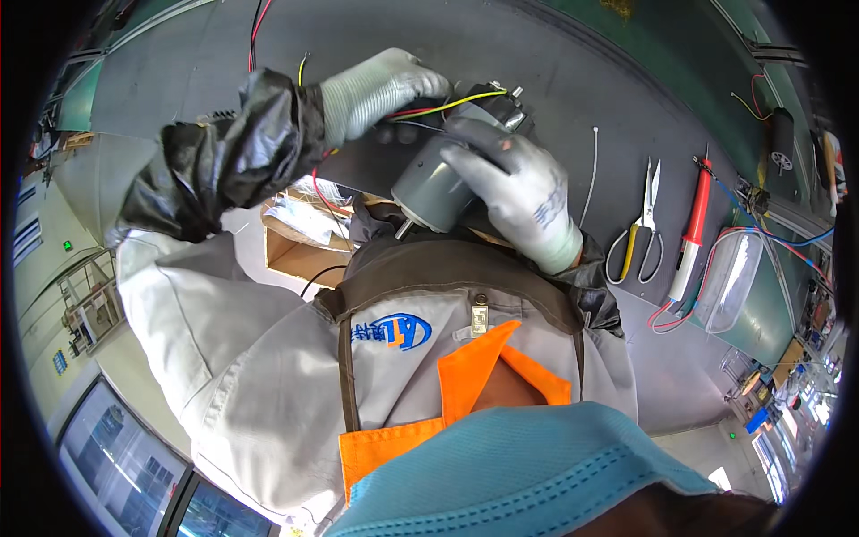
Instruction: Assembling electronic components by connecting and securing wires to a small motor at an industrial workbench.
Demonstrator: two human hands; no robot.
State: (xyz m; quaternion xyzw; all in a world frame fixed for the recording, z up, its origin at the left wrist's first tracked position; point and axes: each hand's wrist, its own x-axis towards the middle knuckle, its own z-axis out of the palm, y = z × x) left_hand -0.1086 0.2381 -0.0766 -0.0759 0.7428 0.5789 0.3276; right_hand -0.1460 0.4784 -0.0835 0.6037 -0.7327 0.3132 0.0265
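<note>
A grey motor is at the near side of the dark tabletop, close to the person's brown apron; whether it rests there or is lifted cannot be told. Its body is a smooth, satin cylinder with 1 small dark spot on the side, a bright metal shaft at the near end and a black fitting at the far end.

Blue marks on the back of the right glove are too smeared to read; the grey jacket bears a blue and orange emblem with small blue characters beside it.

The motor's long axis runs aslant, the shaft pointing toward the person and a little left, the black end away and to the right.

The right hand grasps the motor from above and the right. The left hand has curled fingers beside the red and yellow wires; whether it pinches any cannot be told. Scissors lie to the right.
</note>
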